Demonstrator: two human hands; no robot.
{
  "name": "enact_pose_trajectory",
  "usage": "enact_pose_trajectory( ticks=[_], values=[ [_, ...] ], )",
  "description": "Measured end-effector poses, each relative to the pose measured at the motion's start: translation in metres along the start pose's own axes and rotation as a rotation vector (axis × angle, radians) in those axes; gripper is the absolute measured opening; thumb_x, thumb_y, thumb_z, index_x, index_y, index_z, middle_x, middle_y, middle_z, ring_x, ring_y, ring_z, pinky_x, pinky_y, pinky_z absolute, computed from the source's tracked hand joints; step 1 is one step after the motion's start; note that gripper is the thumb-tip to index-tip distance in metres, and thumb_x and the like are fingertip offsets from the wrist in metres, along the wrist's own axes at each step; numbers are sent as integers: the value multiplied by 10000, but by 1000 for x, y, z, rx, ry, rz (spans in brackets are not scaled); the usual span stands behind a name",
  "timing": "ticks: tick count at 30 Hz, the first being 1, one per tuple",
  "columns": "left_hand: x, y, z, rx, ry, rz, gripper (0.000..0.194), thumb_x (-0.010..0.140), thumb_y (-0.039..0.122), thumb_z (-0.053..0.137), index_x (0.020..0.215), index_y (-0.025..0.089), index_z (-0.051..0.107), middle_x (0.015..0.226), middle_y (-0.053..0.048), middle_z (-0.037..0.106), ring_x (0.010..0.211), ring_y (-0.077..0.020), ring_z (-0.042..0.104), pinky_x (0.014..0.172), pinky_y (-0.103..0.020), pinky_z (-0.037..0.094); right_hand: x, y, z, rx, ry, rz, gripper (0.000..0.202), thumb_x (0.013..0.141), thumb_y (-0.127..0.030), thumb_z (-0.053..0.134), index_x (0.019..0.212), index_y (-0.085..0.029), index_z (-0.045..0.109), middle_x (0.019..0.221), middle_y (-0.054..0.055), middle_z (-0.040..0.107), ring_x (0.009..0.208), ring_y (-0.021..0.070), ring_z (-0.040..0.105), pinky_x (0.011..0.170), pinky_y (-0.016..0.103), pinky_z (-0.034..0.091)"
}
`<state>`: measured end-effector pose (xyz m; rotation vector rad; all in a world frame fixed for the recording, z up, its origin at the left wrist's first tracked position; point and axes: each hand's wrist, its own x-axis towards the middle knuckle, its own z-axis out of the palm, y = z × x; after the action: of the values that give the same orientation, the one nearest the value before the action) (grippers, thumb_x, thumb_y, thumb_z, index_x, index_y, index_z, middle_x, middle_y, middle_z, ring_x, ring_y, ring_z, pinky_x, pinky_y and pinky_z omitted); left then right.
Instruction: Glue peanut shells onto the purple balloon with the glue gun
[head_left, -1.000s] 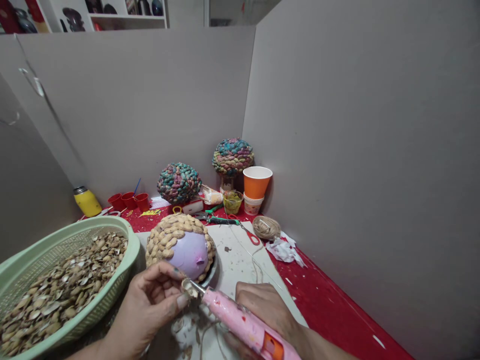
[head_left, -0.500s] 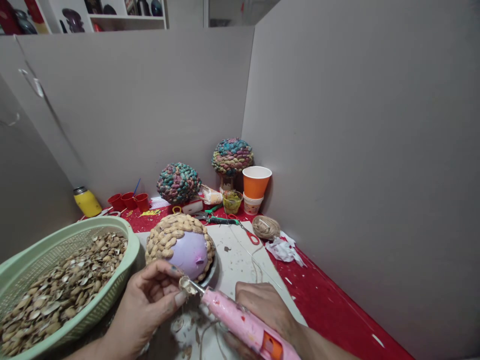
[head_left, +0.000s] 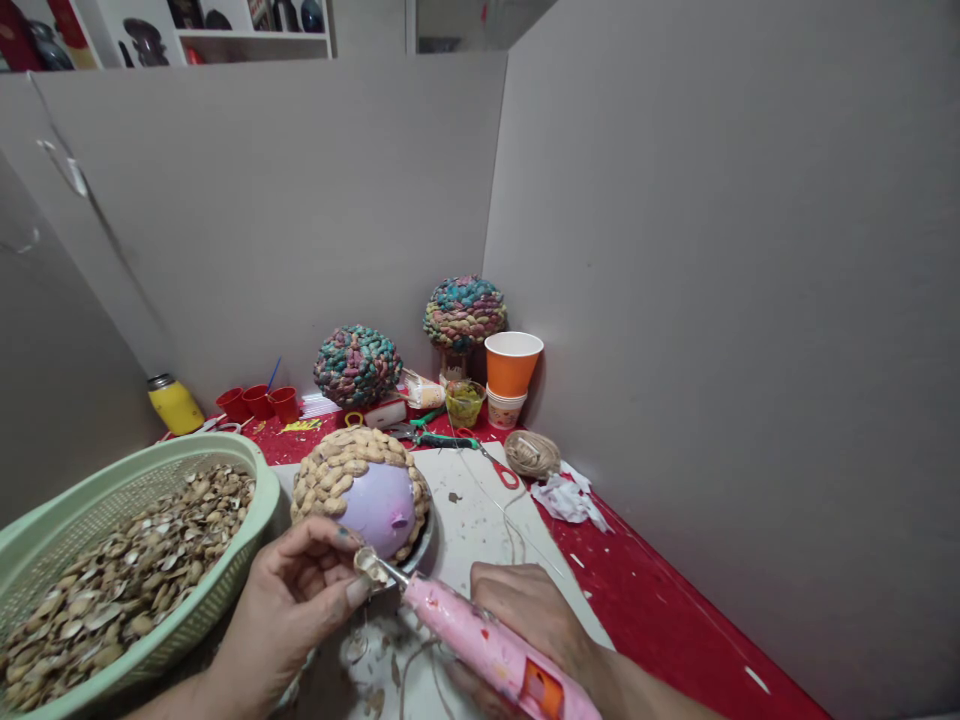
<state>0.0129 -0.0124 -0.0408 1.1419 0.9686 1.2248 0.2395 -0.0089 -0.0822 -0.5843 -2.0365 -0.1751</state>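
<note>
Between thumb and fingers, my left hand (head_left: 300, 595) pinches half a peanut shell (head_left: 373, 567), its hollow side showing. My right hand (head_left: 529, 615) is wrapped round a pink hot glue gun (head_left: 472, 640) with an orange trigger. The metal nozzle points left and touches or nearly touches the shell. Just beyond sits a purple balloon (head_left: 377, 505), partly covered with rows of peanut shells (head_left: 330, 470), resting in a metal bowl (head_left: 426, 545). A green basket (head_left: 259, 500) full of shells stands to the left of my left hand.
Two colored shell-covered balls (head_left: 358, 365) stand at the back. Around them are red cups (head_left: 257, 402), a yellow jar (head_left: 174, 403), an orange paper cup (head_left: 512, 365), pliers (head_left: 442, 440), scissors (head_left: 502, 472), twine (head_left: 532, 455) and crumpled tissue (head_left: 570, 500). Grey partitions (head_left: 712, 300) enclose the table.
The peanut shell has shifted and tilted slightly in my left fingers at the glue gun's nozzle. Otherwise both hands stay almost where they were.
</note>
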Motion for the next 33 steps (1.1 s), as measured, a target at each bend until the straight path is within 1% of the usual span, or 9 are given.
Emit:
enact_pose_trajectory(
  ticks=[8,15,20,27,33],
  values=[
    [-1,0,-1,1,-27,44,209,665,172,846,792,190,681,754,15,709,654,-92,641,621,-144,522,-1,-1,0,35,-8,5,395,986,-357,395,625,-221,314,507,-61,358,444,104,306,433,265,190],
    [0,-2,-4,0,-35,87,189,683,159,832,797,206,688,765,16,717,679,-102,664,655,-158,544,-5,-1,1,41,-35,36,403,980,-364,402,614,-223,311,505,-58,353,442,103,304,440,274,190],
    [1,-2,-5,0,-39,110,197,680,131,828,803,204,694,773,6,729,687,-114,681,666,-171,557,-1,-1,-2,45,-3,17,398,979,-332,409,611,-226,297,502,-61,333,437,104,294,429,268,189],
    [0,-1,-5,24,-30,152,192,683,136,824,804,215,698,764,13,728,687,-121,689,663,-176,562,3,-2,-4,42,6,0,379,967,-282,372,606,-225,273,493,-62,316,427,99,267,420,259,179],
    [0,1,-5,54,7,167,187,670,139,826,790,208,701,783,10,722,680,-125,685,653,-185,567,-2,-1,-3,-9,-16,-11,380,958,-294,377,594,-220,297,494,-54,335,432,102,283,429,265,178]
  ],
)
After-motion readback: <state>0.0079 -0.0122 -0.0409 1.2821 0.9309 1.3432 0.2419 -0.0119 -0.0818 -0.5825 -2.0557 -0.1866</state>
